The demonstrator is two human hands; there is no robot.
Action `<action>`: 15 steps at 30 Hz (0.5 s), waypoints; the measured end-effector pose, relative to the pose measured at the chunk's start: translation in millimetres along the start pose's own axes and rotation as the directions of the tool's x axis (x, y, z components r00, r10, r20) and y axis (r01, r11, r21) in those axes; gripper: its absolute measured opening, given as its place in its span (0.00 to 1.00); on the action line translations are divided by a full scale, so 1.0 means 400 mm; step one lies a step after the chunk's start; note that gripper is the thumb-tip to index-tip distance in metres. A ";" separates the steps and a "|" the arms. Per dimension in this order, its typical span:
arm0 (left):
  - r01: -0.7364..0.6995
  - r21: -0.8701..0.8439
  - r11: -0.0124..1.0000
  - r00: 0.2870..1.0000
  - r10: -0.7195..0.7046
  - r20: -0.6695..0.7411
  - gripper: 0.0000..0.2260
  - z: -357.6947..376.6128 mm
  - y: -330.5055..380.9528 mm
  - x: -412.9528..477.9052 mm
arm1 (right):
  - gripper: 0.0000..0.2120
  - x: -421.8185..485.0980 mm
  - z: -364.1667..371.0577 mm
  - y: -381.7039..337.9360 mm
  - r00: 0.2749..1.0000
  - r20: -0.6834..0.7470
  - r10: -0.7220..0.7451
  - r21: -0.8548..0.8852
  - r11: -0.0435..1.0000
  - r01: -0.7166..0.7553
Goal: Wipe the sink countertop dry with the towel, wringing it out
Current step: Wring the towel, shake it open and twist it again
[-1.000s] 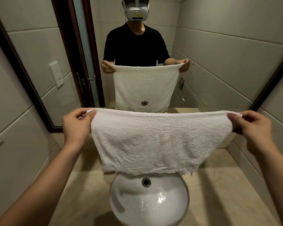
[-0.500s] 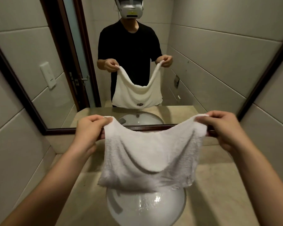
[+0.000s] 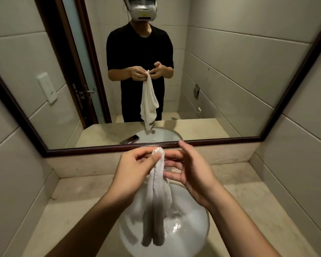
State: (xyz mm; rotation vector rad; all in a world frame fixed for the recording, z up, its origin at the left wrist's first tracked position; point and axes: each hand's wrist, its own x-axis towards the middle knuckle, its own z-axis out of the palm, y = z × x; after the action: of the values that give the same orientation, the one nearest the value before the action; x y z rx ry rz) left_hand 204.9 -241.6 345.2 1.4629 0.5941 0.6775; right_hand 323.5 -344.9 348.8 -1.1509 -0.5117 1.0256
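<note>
A white towel [image 3: 157, 197] hangs folded lengthwise over the white sink basin [image 3: 191, 227]. My left hand [image 3: 135, 170] pinches both top corners together at chest height. My right hand [image 3: 189, 169] is just right of the towel with its fingers spread, holding nothing. The towel's lower end dangles inside the basin. The beige stone countertop [image 3: 85, 199] lies on both sides of the basin.
A dark-framed mirror [image 3: 211, 89] fills the wall behind the counter and shows a person in a black shirt with a headset. Tiled walls close in at left and right. In the mirror a dark phone [image 3: 129, 139] lies on the counter's front.
My hands came together in the middle, so the spread towel folded in half. My right hand let go of its corner and my left hand now holds both corners.
</note>
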 end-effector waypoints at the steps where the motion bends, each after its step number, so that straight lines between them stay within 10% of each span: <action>1: -0.008 -0.016 1.000 1.000 0.009 0.013 0.09 -0.005 0.004 -0.004 | 0.27 -0.003 0.000 -0.002 1.000 0.021 0.017 0.040 0.999 -0.018; 10: -0.127 0.026 0.992 0.987 0.129 -0.096 0.13 -0.041 0.010 0.016 | 0.27 0.022 -0.011 -0.006 0.990 0.137 -0.023 0.121 0.993 0.006; 15: -0.137 0.005 0.991 0.979 0.136 -0.152 0.13 -0.072 0.030 0.036 | 0.09 0.089 -0.112 0.044 0.951 -0.110 -0.290 -0.449 0.868 0.213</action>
State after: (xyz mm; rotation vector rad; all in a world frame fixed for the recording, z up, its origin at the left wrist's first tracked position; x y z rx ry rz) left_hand 193.0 -211.4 356.8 1.4650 0.6115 0.9040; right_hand 368.6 -335.5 310.5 -1.5069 -0.7532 0.5862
